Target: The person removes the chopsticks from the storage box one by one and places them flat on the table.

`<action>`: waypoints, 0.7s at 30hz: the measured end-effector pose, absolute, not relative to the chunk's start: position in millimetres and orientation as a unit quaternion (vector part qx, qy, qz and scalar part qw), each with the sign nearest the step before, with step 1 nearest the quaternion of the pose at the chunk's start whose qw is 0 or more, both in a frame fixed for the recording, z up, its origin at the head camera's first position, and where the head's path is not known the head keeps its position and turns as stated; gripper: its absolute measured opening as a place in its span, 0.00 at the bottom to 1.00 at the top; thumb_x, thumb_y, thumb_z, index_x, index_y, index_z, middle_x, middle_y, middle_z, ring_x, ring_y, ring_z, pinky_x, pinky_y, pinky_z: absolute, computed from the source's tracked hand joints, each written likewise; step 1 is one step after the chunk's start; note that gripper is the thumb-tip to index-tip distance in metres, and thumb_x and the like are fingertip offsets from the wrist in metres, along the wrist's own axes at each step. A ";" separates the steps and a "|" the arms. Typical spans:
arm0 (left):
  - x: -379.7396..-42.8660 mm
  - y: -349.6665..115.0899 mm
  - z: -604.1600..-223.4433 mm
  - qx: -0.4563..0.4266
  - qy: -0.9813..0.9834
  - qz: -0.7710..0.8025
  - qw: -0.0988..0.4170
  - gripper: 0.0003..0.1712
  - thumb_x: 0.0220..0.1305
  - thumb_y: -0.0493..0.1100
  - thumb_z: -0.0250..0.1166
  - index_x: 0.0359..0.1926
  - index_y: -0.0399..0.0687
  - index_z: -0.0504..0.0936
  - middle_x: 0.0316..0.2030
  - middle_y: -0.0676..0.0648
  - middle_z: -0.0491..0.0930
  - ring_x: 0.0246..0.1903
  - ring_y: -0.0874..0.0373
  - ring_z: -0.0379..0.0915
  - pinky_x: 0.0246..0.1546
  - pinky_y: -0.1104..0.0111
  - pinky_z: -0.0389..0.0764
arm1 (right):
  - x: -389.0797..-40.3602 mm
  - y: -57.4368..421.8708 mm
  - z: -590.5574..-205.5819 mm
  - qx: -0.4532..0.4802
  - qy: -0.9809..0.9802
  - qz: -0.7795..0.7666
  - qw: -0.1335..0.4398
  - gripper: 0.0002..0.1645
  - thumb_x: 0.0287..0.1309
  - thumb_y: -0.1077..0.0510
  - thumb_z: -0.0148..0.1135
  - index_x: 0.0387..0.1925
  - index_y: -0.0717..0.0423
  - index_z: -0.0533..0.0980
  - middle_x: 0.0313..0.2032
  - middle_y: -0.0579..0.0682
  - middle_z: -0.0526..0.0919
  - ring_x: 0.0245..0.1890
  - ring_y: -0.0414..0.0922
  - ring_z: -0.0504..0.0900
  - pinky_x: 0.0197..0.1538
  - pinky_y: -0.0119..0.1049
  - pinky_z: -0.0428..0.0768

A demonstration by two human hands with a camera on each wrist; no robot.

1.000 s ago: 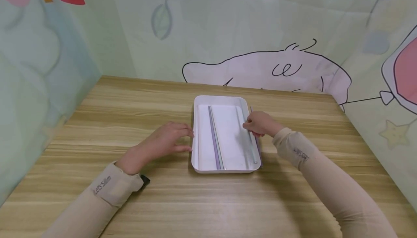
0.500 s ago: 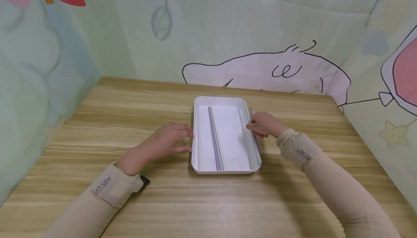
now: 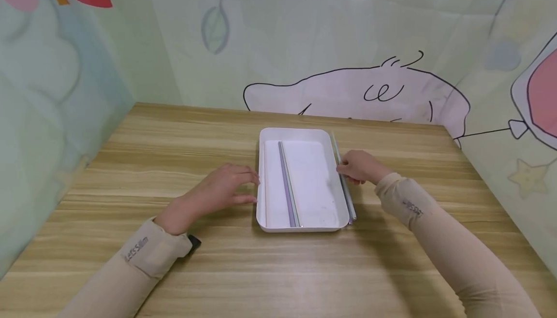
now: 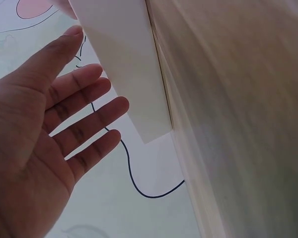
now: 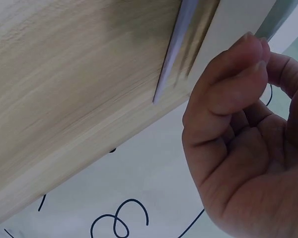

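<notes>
My right hand (image 3: pixel 359 166) pinches a thin pale green straw-like stick (image 3: pixel 335 145) between thumb and fingertips, just outside the right wall of the white tray (image 3: pixel 300 229). Below it a purple stick (image 5: pixel 173 54) lies on the table, mostly covered in the head view. Two sticks lie side by side inside the tray, a purple one (image 3: pixel 285 187) and a pale green one (image 3: pixel 293 199). Along the left inner wall runs a faint pinkish stick (image 3: pixel 266 187). The left hand (image 3: pixel 213 187) has its fingers extended, with the tips at the tray's left outer wall.
The wooden table (image 3: pixel 174 269) ends at the back and sides against a printed cloth backdrop (image 3: pixel 304 28) with cartoon drawings. A dark object (image 3: pixel 193 244) shows at the left cuff.
The right hand has carried the pale green stick rightward, from inside the tray over its right wall to beside the purple stick outside. The left hand stays where it was.
</notes>
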State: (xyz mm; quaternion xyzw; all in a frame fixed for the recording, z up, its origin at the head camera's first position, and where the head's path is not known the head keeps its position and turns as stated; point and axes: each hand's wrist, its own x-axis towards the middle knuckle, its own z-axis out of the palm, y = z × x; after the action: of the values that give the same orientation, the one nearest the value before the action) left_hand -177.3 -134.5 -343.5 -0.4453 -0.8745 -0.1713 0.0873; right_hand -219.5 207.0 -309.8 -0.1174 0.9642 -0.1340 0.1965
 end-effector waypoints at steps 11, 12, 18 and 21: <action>-175.9 -134.2 -341.9 -0.441 -0.877 -0.171 0.088 0.22 0.51 0.50 0.73 0.43 0.42 0.84 0.43 0.46 0.84 0.45 0.52 0.81 0.48 0.56 0.81 | -216.3 216.9 -320.0 -0.138 0.966 -0.120 0.180 0.21 0.63 0.57 0.49 0.14 0.55 0.68 0.09 0.45 0.70 0.11 0.38 0.68 0.19 0.29 0.68; -175.7 -134.2 -341.9 -0.440 -0.877 -0.170 0.088 0.22 0.51 0.50 0.73 0.43 0.42 0.84 0.43 0.46 0.84 0.45 0.52 0.81 0.48 0.56 0.81 | -216.3 217.5 -321.1 -0.138 0.967 -0.121 0.179 0.21 0.63 0.57 0.49 0.13 0.55 0.68 0.09 0.44 0.70 0.11 0.38 0.68 0.19 0.29 0.67; -174.9 -133.7 -341.2 -0.437 -0.880 -0.165 0.084 0.22 0.52 0.51 0.73 0.43 0.42 0.84 0.44 0.45 0.84 0.45 0.51 0.81 0.49 0.55 0.81 | -216.6 220.9 -325.4 -0.128 0.967 -0.111 0.189 0.22 0.63 0.55 0.49 0.13 0.55 0.69 0.09 0.44 0.70 0.11 0.37 0.68 0.21 0.28 0.68; -174.8 -133.4 -341.0 -0.437 -0.881 -0.163 0.083 0.22 0.52 0.51 0.73 0.43 0.42 0.84 0.45 0.45 0.84 0.45 0.51 0.81 0.49 0.55 0.81 | -216.3 222.6 -327.1 -0.121 0.967 -0.110 0.197 0.22 0.64 0.54 0.49 0.14 0.56 0.69 0.09 0.44 0.70 0.12 0.37 0.68 0.21 0.29 0.68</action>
State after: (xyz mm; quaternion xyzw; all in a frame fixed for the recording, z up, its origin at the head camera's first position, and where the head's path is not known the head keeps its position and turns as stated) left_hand -174.8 -133.4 -341.0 -0.4374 -0.8805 -0.1627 0.0831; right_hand -216.3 222.6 -327.1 -0.1212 0.9667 -0.1100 0.1968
